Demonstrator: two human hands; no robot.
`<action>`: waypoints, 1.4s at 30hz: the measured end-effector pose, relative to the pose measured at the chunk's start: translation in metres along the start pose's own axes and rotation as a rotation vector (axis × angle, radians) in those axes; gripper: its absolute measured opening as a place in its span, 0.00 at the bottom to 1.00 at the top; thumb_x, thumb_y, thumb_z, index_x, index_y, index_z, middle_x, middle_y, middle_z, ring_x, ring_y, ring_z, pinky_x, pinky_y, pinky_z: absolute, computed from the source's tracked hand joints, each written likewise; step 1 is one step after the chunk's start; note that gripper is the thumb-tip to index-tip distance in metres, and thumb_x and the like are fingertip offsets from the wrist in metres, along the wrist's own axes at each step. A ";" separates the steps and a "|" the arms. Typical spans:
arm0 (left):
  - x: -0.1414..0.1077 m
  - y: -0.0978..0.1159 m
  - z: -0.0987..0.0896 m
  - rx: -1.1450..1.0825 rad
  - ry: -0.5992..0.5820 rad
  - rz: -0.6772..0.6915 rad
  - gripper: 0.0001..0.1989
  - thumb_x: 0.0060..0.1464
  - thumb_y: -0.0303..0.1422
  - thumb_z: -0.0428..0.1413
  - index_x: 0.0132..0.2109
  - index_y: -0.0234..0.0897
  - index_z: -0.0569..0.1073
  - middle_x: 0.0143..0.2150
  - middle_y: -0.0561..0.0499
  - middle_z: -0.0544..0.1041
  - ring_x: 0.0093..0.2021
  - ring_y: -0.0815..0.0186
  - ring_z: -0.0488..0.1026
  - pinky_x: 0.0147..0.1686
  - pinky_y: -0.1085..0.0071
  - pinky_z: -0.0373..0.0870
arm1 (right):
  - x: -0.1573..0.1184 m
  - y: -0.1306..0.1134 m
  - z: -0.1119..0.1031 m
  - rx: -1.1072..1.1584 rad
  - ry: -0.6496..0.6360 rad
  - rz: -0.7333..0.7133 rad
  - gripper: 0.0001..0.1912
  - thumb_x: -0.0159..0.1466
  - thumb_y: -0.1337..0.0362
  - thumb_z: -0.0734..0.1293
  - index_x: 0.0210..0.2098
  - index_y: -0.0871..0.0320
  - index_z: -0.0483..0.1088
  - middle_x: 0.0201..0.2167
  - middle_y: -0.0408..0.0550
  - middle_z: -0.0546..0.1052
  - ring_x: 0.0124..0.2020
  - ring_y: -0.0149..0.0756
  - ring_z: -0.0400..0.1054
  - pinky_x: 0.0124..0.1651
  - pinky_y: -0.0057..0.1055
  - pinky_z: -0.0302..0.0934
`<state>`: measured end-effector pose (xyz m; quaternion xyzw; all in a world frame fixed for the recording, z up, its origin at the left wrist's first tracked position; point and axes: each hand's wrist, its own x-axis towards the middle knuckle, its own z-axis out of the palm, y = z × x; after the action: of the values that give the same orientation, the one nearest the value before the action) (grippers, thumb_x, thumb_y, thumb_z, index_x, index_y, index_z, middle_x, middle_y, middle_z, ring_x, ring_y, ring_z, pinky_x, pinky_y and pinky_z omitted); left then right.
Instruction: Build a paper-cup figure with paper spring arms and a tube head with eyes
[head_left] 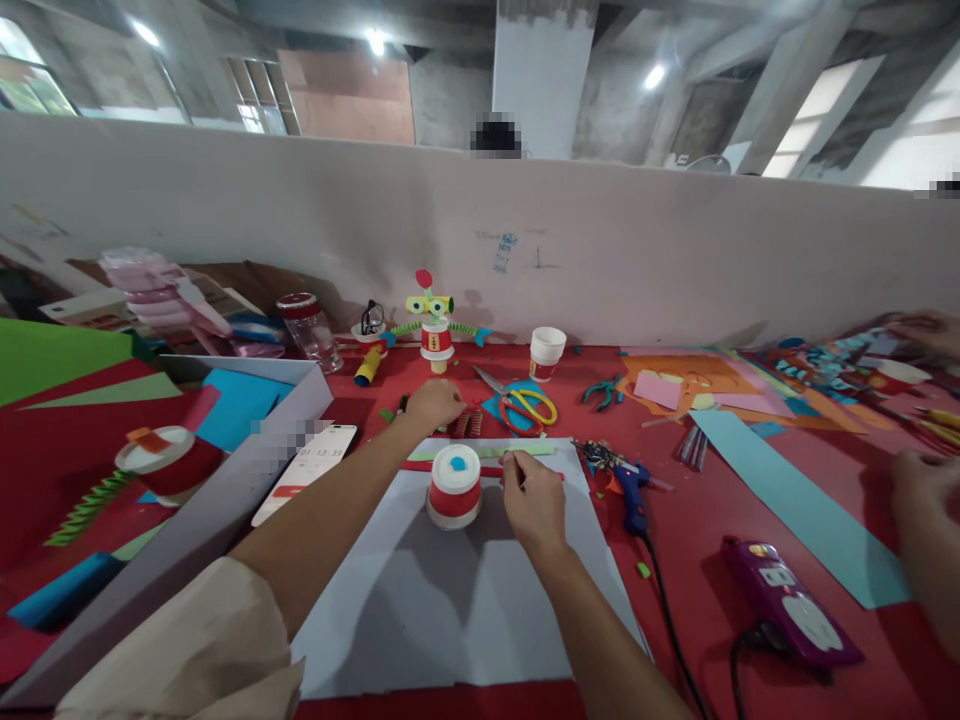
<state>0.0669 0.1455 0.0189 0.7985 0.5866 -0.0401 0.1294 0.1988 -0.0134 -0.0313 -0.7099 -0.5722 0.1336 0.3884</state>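
Nr edge: white sheets [442,640] on red worktop [697,560]; purple socket block [795,605] to the R, w/ black plug in it. Co-worker's hand [926,520] at far R, partly cut off by frame edge.

Red-and-white cup [454,492] upside down on the sheets, mid-pic, rim down, blue spot on its upturned base. R hand [534,495] just R of cup, fingers curled in, thumb nr index; can't tell if it grips anything. Red strip [418,466] runs behind cup & by R hand; green strip [553,450] just past that.

Phone [304,468] L of sheets, blue glue gun [634,495] R of them.

L hand [433,405] reaches past cup, over sheets' far edge, nr small folded pcs [470,423]; fingers bent, can't tell if gripping.

Farther: scissors w/ yellow handles [541,405], green pliers [601,392], upright paper cup [548,355], cup figure [436,340] w/ green folded arms. White partition [637,245] behind.
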 end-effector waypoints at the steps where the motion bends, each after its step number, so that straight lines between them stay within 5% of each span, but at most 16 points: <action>1: -0.001 0.002 0.000 -0.009 0.001 0.015 0.16 0.63 0.39 0.56 0.55 0.37 0.72 0.55 0.44 0.74 0.50 0.58 0.74 0.49 0.56 0.74 | 0.000 0.000 0.000 0.002 -0.001 -0.001 0.18 0.70 0.60 0.56 0.31 0.54 0.74 0.25 0.47 0.79 0.29 0.38 0.73 0.32 0.29 0.53; 9: -0.011 0.027 0.004 -0.025 0.018 -0.043 0.20 0.57 0.49 0.57 0.45 0.37 0.79 0.50 0.39 0.80 0.53 0.50 0.76 0.48 0.61 0.73 | 0.000 0.000 0.001 0.002 0.005 -0.012 0.18 0.70 0.61 0.57 0.30 0.54 0.74 0.24 0.46 0.79 0.28 0.38 0.73 0.32 0.29 0.53; 16: -0.006 0.037 0.007 -0.080 0.006 -0.072 0.15 0.61 0.39 0.58 0.50 0.35 0.75 0.52 0.44 0.77 0.51 0.57 0.75 0.52 0.52 0.72 | 0.001 0.002 0.001 -0.004 0.005 -0.003 0.18 0.70 0.60 0.57 0.31 0.54 0.75 0.24 0.46 0.79 0.29 0.38 0.73 0.31 0.28 0.53; 22: -0.014 0.005 -0.021 -0.343 0.187 0.013 0.17 0.55 0.33 0.59 0.52 0.39 0.76 0.49 0.47 0.81 0.51 0.58 0.77 0.48 0.68 0.74 | 0.001 0.002 -0.001 0.006 0.022 -0.004 0.18 0.69 0.62 0.56 0.30 0.54 0.75 0.26 0.47 0.80 0.29 0.38 0.73 0.33 0.29 0.54; 27: -0.076 -0.040 -0.040 -0.540 0.246 0.089 0.24 0.53 0.35 0.58 0.58 0.38 0.71 0.47 0.49 0.82 0.45 0.62 0.79 0.44 0.70 0.75 | 0.002 0.001 -0.004 0.024 0.070 -0.010 0.18 0.68 0.61 0.57 0.29 0.55 0.75 0.24 0.48 0.79 0.28 0.39 0.71 0.32 0.30 0.53; 33: -0.164 -0.069 0.001 -0.488 0.173 0.190 0.20 0.45 0.34 0.61 0.48 0.43 0.78 0.39 0.52 0.81 0.41 0.61 0.77 0.46 0.68 0.73 | 0.004 0.001 -0.005 0.049 0.092 -0.008 0.16 0.66 0.62 0.59 0.27 0.55 0.74 0.22 0.46 0.76 0.29 0.37 0.69 0.33 0.29 0.54; 38: -0.195 -0.064 0.053 -0.556 0.154 0.235 0.24 0.49 0.34 0.56 0.54 0.39 0.75 0.47 0.47 0.80 0.46 0.57 0.77 0.50 0.62 0.73 | 0.003 -0.006 -0.013 0.079 0.155 -0.038 0.15 0.65 0.62 0.58 0.30 0.56 0.75 0.22 0.45 0.76 0.29 0.37 0.70 0.37 0.30 0.58; 42: -0.209 -0.070 0.069 -0.580 0.245 0.168 0.32 0.45 0.36 0.60 0.60 0.41 0.72 0.60 0.44 0.73 0.61 0.51 0.68 0.58 0.56 0.68 | -0.011 -0.022 -0.033 0.199 0.283 -0.106 0.18 0.67 0.60 0.57 0.33 0.59 0.76 0.20 0.44 0.75 0.26 0.36 0.69 0.34 0.29 0.60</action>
<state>-0.0575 -0.0466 -0.0136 0.7728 0.5168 0.2359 0.2828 0.2010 -0.0356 0.0034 -0.6486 -0.5324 0.0677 0.5397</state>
